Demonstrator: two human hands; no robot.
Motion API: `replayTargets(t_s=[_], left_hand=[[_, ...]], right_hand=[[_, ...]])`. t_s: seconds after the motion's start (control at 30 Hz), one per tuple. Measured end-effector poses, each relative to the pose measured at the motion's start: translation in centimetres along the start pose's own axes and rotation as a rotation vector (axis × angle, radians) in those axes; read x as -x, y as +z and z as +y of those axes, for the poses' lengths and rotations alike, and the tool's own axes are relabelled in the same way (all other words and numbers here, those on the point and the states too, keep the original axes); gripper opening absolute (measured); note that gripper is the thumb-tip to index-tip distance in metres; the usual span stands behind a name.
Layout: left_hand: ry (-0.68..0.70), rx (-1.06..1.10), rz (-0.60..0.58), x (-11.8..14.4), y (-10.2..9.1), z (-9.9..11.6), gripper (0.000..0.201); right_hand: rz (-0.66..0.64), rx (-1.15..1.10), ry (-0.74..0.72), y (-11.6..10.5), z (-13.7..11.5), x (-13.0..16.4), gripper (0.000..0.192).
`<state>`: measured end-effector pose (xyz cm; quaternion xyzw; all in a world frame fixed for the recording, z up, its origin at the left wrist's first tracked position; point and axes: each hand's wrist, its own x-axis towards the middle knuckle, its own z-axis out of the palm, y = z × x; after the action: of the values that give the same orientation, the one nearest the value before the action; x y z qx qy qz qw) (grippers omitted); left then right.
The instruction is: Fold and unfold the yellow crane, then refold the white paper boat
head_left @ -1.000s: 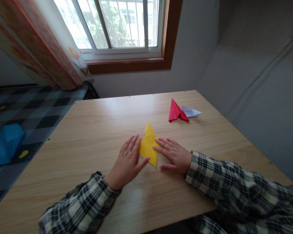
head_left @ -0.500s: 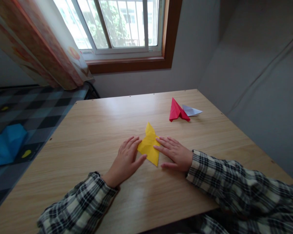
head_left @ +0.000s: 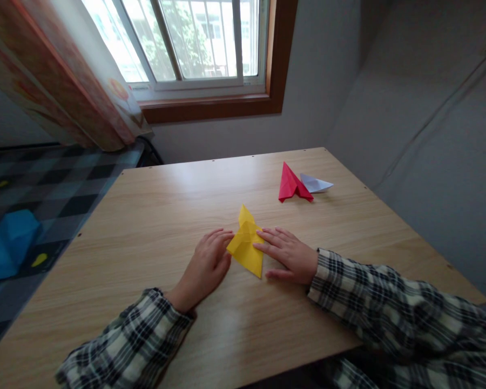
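Observation:
A piece of yellow folded paper (head_left: 247, 249) lies on the wooden table in front of me, with a narrow point at the far end and wider folded flaps nearer me. My left hand (head_left: 209, 256) is at its left corner, fingers curved and thumb drawn in toward them, with the corner between. Part of that thumb is hidden by the paper and fingers. On the right side, my right hand (head_left: 289, 255) rests with stretched fingers, their tips on the paper's right flap and the thumb on the table.
Farther back on the table (head_left: 178, 200) stand a red folded paper (head_left: 292, 185) and a white folded paper (head_left: 316, 183), side by side. Blue folded paper (head_left: 12, 243) lies on a checked cloth (head_left: 76, 178) at left. A window and curtain are behind.
My left thumb has pulled back from the paper's lower left edge and tucked in near the left corner. The right hand keeps its place on the paper. The view has shifted slightly.

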<state>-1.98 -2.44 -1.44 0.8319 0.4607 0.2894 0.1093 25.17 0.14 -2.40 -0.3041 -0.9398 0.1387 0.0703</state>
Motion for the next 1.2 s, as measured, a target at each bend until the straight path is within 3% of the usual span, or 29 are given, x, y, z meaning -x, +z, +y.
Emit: replayTargets(t_s=[0.13, 0.27, 0.5, 1.0, 1.2], left_hand=[[-0.009, 0.078, 0.028, -0.9, 0.1, 0.1, 0.029], [-0.015, 0.083, 0.101, -2.2, 0.2, -0.2, 0.038], [0.221, 0.008, -0.086, -3.8, -0.2, -1.3, 0.024], [0.194, 0.003, -0.170, -3.8, -0.8, -0.6, 0.022], [0.190, 0.016, -0.154, -3.8, -0.7, -0.6, 0.018]], right_hand=[[0.016, -0.010, 0.001, 0.1, 0.0, 0.0, 0.069], [0.010, -0.011, -0.001, 0.0, 0.0, 0.0, 0.069], [0.025, -0.007, 0.002, 0.1, -0.1, 0.0, 0.069], [-0.011, -0.021, 0.006, -0.2, -0.1, 0.0, 0.069], [-0.001, -0.020, 0.004, -0.1, 0.0, 0.0, 0.069]])
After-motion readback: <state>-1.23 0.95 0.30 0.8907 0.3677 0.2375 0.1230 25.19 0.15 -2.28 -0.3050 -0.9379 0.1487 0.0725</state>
